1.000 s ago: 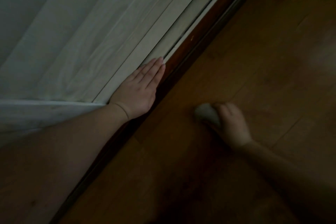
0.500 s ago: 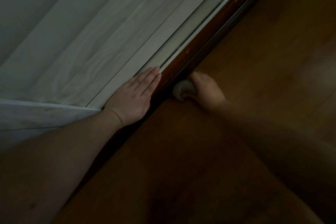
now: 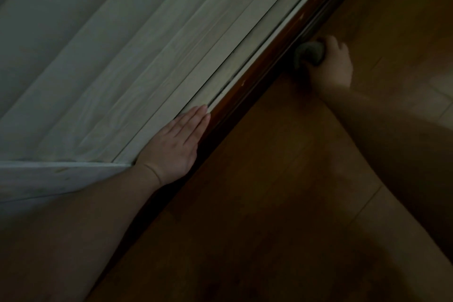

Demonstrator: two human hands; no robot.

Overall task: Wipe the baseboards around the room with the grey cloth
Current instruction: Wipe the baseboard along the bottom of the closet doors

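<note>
The scene is dim. A dark red-brown baseboard [image 3: 259,76] runs diagonally from lower left to upper right, between a pale panelled wall and the wooden floor. My right hand [image 3: 331,66] grips a bunched grey cloth [image 3: 309,53] and presses it against the baseboard's lower part, far up the strip. My left hand [image 3: 176,142] lies flat, fingers together, on the pale trim just above the baseboard, holding nothing.
Pale wood-grain wall panels [image 3: 122,56] fill the upper left. Brown wooden floorboards [image 3: 282,191] cover the right and bottom. A white ledge edge [image 3: 61,167] juts in at the left beside my left forearm.
My right hand brought the cloth from the floor to the baseboard, then slid it along the strip away from my left hand. The left hand stayed flat on the trim.
</note>
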